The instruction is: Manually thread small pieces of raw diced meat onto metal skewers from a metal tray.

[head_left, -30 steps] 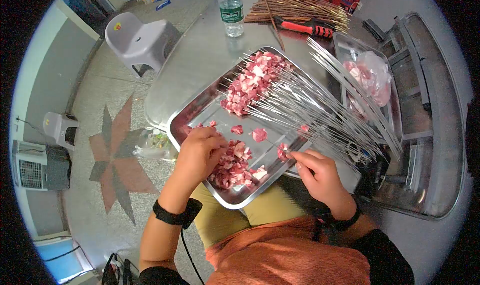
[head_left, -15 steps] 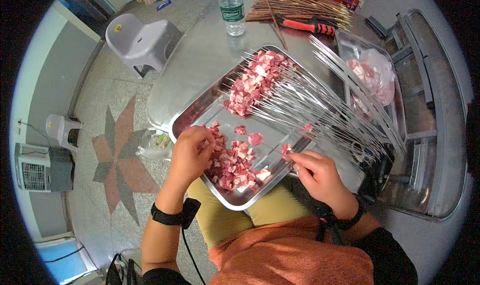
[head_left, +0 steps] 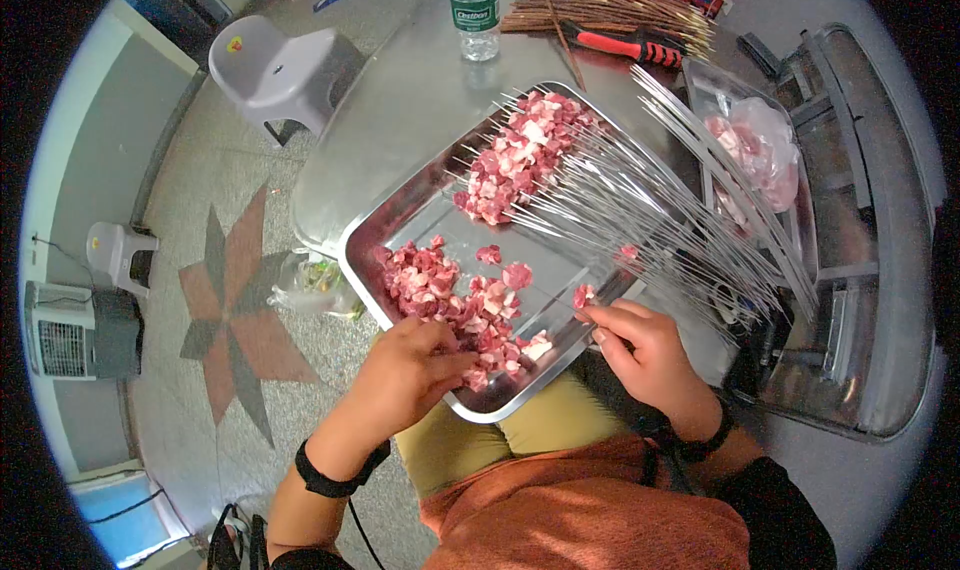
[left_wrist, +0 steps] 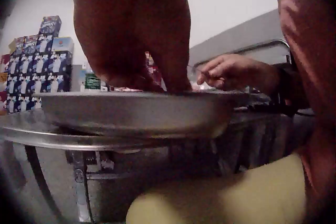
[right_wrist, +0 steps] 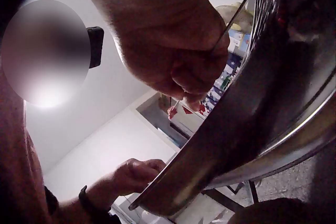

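Observation:
In the head view the left hand [head_left: 412,370] reaches into the near part of the metal tray [head_left: 362,288], fingers bent down on the loose meat pieces [head_left: 425,282]; whether it pinches one is hidden. At the tray's right edge the right hand [head_left: 645,350] pinches a thin metal skewer with a meat piece [head_left: 584,295] close to the fingertips. In the right wrist view the skewer [right_wrist: 239,13] passes through the right hand [right_wrist: 178,61]. Finished-looking rows of meat on skewers [head_left: 520,160] lie in the far part of the tray, their bare metal ends [head_left: 650,215] pointing right.
Beyond the tray stand a water bottle [head_left: 475,15], brown sticks [head_left: 610,12] and a red-black tool [head_left: 625,47]. Bare skewers [head_left: 715,160] lie across a second tray holding bagged meat [head_left: 755,150]. Grey stools [head_left: 280,68] stand on the floor at the left.
The left hand has moved from the tray's left side toward its near corner, uncovering meat pieces there. The right hand has stayed nearly in place, still holding the skewer.

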Demonstrator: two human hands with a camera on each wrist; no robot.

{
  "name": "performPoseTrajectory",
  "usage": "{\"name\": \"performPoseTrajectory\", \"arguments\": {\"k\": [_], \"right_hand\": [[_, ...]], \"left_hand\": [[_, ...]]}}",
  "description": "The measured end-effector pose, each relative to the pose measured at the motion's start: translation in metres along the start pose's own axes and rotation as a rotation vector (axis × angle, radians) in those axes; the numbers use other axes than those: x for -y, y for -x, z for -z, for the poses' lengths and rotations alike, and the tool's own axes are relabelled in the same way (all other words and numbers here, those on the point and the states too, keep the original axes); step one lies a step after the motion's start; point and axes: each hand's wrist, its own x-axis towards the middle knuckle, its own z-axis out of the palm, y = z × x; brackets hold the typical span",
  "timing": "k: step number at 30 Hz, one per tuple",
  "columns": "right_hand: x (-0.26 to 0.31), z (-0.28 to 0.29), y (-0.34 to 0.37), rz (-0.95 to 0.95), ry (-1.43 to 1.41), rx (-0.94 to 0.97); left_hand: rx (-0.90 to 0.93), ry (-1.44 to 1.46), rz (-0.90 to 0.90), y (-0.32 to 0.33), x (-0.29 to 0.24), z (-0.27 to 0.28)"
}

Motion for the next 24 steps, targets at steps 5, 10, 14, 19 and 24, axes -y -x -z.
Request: {"name": "performPoseTrajectory", "arguments": {"k": [5,10,14,19,24], "right_hand": [[0.004,0.0,0.0,-0.022,-0.005,0.025],[-0.001,0.005,0.005,0.038,-0.006,-0.05],[0.004,0.015,0.008,-0.031,0.001,-0.011],[0.0,0.016,0.012,0.01,-0.004,-0.033],[-0.001,0.014,0.016,0.024,-0.034,-0.033]], "left_hand": [[-0.183,-0.005,0.207,-0.013,0.014,0.015],[-0.109,-0.324,0.06,-0.042,0.035,-0.008],[0.079,-0.519,0.115,-0.054,0.034,-0.019],[0.169,-0.596,0.18,-0.058,0.033,-0.01],[-0.249,0.178,0.316,-0.039,0.033,0.017]]}}
